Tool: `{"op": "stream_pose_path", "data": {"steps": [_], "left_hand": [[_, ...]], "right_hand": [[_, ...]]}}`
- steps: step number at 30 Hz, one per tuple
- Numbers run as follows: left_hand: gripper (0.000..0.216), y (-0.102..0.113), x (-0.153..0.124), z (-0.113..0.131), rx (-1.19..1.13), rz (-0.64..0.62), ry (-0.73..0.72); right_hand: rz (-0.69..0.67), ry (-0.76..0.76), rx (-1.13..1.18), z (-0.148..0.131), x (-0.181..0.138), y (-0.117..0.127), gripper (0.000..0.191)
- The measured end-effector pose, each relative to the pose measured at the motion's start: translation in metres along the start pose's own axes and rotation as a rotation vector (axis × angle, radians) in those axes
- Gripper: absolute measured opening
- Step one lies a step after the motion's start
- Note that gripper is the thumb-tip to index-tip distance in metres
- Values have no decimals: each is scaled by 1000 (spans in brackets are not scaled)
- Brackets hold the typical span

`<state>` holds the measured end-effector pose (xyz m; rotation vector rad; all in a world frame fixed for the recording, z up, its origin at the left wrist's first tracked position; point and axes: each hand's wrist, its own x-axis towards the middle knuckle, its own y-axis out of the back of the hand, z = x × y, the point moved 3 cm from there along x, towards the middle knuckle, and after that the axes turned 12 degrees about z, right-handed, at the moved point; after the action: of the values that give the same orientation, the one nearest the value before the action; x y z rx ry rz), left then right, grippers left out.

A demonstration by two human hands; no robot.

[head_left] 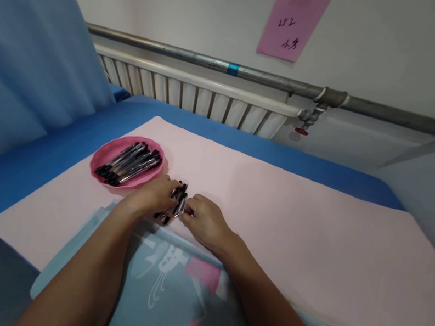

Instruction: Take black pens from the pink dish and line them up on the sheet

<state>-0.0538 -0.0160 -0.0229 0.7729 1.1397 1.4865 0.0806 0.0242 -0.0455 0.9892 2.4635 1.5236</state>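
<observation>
A small bunch of black-capped pens lies low over the pink sheet, between my two hands. From its left side my left hand is closed round the bunch, fingers across the barrels. At its right edge my right hand is closed, thumb and fingers pinched together beside a shiny clear part; what they hold is too small to make out. A pink scalloped bowl stands just left of my left hand. Several more clear-barrelled pens lie side by side in it.
The pink sheet covers a blue surface. A light-blue printed cloth lies under my forearms. A blue curtain hangs at left. Behind are a radiator, a metal pipe and a pink paper note.
</observation>
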Motion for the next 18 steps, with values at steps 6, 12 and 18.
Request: {"op": "stream_pose_path", "data": {"steps": [6,12,18], "left_hand": [[27,4,-2,2,-17,15,-21],[22,6,-4,3,-22,68,-4],[32,26,-4,-3,45,349,88]], "right_hand": [[0,0,82,3,1,2,12],[-7,-8,108,-2,1,6,18],[22,-54,151,1,4,5,17]]}}
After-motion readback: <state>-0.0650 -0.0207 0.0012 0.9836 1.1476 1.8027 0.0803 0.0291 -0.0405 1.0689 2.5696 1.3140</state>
